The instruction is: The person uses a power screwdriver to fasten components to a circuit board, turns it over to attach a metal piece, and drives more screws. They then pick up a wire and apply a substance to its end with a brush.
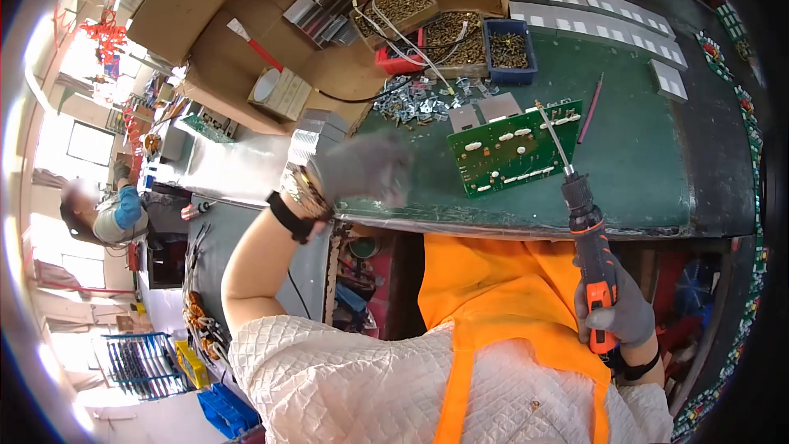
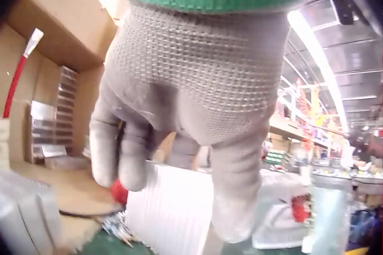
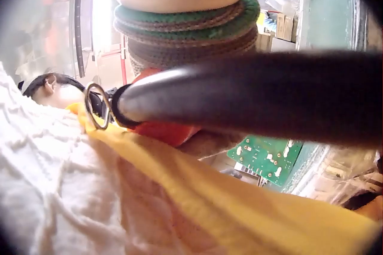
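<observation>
My right hand [image 1: 629, 312], in a grey glove, grips an orange-and-black electric screwdriver [image 1: 588, 234]. Its long bit overlaps the far right part of a green circuit board [image 1: 518, 148], with a small brass-coloured piece at the tip. The board lies slanted on the bench, metal plates [image 1: 499, 107] showing behind it. My gloved left hand [image 1: 366, 168], blurred in the head view, is over the bench left of the board. In the left wrist view its fingers point down, loosely spread, overlapping a white ribbed block [image 2: 173, 207]. In the right wrist view the screwdriver's dark body [image 3: 239, 93] hides most of that hand.
Loose metal clips [image 1: 411, 99] lie behind the board, near a blue bin [image 1: 509, 53] of brass screws and an open cardboard box [image 1: 222, 41]. Ribbed metal blocks [image 1: 316, 136] stand by my left wrist. A pink pen [image 1: 590, 111] lies right of the board. Another person [image 1: 115, 214] sits at the far left.
</observation>
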Action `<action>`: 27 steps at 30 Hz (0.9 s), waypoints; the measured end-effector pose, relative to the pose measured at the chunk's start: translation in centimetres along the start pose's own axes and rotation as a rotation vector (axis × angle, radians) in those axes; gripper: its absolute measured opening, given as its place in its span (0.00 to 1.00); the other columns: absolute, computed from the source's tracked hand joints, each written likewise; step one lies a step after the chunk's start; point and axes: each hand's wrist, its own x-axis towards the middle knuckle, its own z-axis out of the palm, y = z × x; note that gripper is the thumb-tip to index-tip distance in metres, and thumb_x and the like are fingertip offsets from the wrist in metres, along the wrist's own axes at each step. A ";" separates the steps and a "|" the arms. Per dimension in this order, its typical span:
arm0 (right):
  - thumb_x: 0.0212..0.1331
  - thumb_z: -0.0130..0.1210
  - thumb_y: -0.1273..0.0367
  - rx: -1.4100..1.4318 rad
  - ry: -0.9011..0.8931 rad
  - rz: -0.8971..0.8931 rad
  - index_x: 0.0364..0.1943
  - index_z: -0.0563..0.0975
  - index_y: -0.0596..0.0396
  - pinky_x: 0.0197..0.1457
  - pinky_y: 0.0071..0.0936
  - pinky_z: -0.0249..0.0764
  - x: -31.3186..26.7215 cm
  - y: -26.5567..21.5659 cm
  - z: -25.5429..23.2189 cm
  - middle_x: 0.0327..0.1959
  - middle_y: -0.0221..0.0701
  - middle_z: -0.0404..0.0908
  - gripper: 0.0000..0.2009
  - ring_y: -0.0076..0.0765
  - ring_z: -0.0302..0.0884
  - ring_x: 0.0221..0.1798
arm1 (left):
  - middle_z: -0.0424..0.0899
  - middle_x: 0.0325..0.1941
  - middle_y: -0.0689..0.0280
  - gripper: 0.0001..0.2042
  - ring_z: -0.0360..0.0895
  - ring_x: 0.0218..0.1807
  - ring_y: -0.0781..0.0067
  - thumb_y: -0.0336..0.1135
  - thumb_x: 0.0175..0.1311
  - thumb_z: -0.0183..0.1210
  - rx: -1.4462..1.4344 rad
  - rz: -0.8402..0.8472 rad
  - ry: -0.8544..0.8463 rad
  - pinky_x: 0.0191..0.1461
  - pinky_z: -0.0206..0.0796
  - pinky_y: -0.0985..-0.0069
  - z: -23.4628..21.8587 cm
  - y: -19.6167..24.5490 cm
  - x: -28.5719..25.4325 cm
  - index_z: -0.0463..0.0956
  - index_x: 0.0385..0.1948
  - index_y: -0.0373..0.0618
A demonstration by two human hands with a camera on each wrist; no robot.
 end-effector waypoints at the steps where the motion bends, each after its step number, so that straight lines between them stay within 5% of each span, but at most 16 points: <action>1: 0.37 0.64 0.78 -0.014 -0.007 0.008 0.65 0.58 0.53 0.28 0.31 0.78 0.3 0.0 -0.1 0.31 0.34 0.76 0.43 0.32 0.78 0.26 | 0.77 0.47 0.56 0.26 0.74 0.55 0.55 0.34 0.41 0.70 0.000 -0.008 -0.002 0.58 0.69 0.64 1.1 -0.3 -0.1 0.76 0.49 0.50; 3: 0.37 0.64 0.78 -0.025 -0.016 0.021 0.65 0.58 0.52 0.28 0.31 0.78 0.6 -0.2 0.0 0.31 0.34 0.76 0.43 0.32 0.78 0.25 | 0.77 0.50 0.55 0.26 0.72 0.59 0.56 0.32 0.44 0.70 -0.198 0.185 0.012 0.61 0.67 0.65 2.7 -1.1 -0.3 0.76 0.51 0.50; 6: 0.37 0.64 0.78 -0.056 0.012 0.064 0.65 0.57 0.52 0.28 0.32 0.78 0.6 -0.3 0.4 0.31 0.34 0.76 0.44 0.31 0.78 0.25 | 0.78 0.54 0.56 0.26 0.72 0.61 0.63 0.32 0.51 0.68 -0.401 0.198 0.059 0.63 0.65 0.67 1.7 -2.6 -0.9 0.74 0.55 0.48; 7: 0.37 0.64 0.78 -0.052 -0.016 0.056 0.65 0.57 0.52 0.28 0.32 0.77 0.7 -0.2 0.4 0.31 0.34 0.76 0.44 0.31 0.78 0.25 | 0.78 0.57 0.57 0.25 0.72 0.60 0.71 0.31 0.56 0.66 -0.696 -0.041 0.074 0.61 0.66 0.70 1.4 -2.1 -1.0 0.72 0.58 0.44; 11: 0.38 0.64 0.78 -0.062 -0.024 0.035 0.65 0.57 0.52 0.28 0.32 0.77 0.7 -0.1 0.4 0.31 0.33 0.76 0.43 0.31 0.77 0.25 | 0.80 0.49 0.65 0.24 0.76 0.47 0.77 0.31 0.58 0.65 -0.661 -0.151 0.255 0.53 0.69 0.76 1.7 -3.8 -0.3 0.71 0.58 0.42; 16: 0.38 0.64 0.78 -0.031 -0.006 0.029 0.64 0.58 0.52 0.28 0.32 0.77 0.0 -0.2 0.0 0.31 0.34 0.76 0.42 0.31 0.78 0.25 | 0.78 0.45 0.64 0.26 0.76 0.45 0.77 0.28 0.55 0.65 -0.652 -0.320 0.338 0.50 0.70 0.77 2.7 -0.6 1.2 0.69 0.58 0.43; 18: 0.38 0.64 0.78 -0.030 0.009 0.020 0.63 0.58 0.52 0.28 0.32 0.77 -0.3 -0.3 -0.3 0.31 0.34 0.76 0.41 0.31 0.78 0.25 | 0.78 0.45 0.64 0.26 0.76 0.43 0.76 0.26 0.55 0.62 -0.865 -0.355 0.317 0.47 0.71 0.77 2.5 -0.3 1.3 0.68 0.59 0.44; 20: 0.38 0.64 0.78 -0.003 -0.014 0.009 0.62 0.59 0.52 0.28 0.32 0.78 -0.8 -0.2 -0.9 0.31 0.34 0.76 0.40 0.31 0.78 0.25 | 0.79 0.41 0.65 0.24 0.76 0.41 0.77 0.23 0.54 0.57 -0.744 -0.262 0.329 0.44 0.71 0.77 2.8 -0.7 1.6 0.71 0.56 0.44; 22: 0.41 0.64 0.75 -0.013 -0.013 -0.034 0.61 0.60 0.52 0.28 0.32 0.78 -1.3 0.7 -2.0 0.31 0.34 0.76 0.38 0.32 0.79 0.26 | 0.81 0.35 0.64 0.20 0.78 0.37 0.76 0.22 0.52 0.55 -0.169 -0.374 0.367 0.40 0.71 0.74 1.4 1.1 1.6 0.75 0.50 0.44; 24: 0.45 0.63 0.70 0.078 -0.058 -0.137 0.61 0.59 0.52 0.28 0.31 0.78 -1.6 1.9 -3.1 0.32 0.33 0.76 0.36 0.31 0.79 0.26 | 0.82 0.34 0.62 0.19 0.78 0.36 0.75 0.22 0.52 0.50 -0.129 -0.388 0.489 0.40 0.71 0.72 0.3 0.3 2.0 0.77 0.47 0.45; 26: 0.47 0.63 0.68 0.103 -0.029 -0.162 0.61 0.59 0.52 0.28 0.30 0.78 -2.1 2.2 -3.7 0.32 0.33 0.75 0.35 0.30 0.78 0.26 | 0.83 0.37 0.63 0.20 0.78 0.39 0.77 0.18 0.54 0.47 -0.273 -0.144 0.749 0.43 0.70 0.77 -1.7 -2.7 3.2 0.77 0.48 0.41; 27: 0.48 0.63 0.65 0.104 -0.018 -0.168 0.61 0.59 0.52 0.29 0.30 0.78 -2.3 2.3 -4.0 0.33 0.32 0.75 0.35 0.30 0.78 0.26 | 0.82 0.42 0.65 0.20 0.76 0.42 0.79 0.15 0.54 0.44 -0.397 -0.078 0.848 0.47 0.69 0.80 -4.2 0.7 4.0 0.76 0.49 0.39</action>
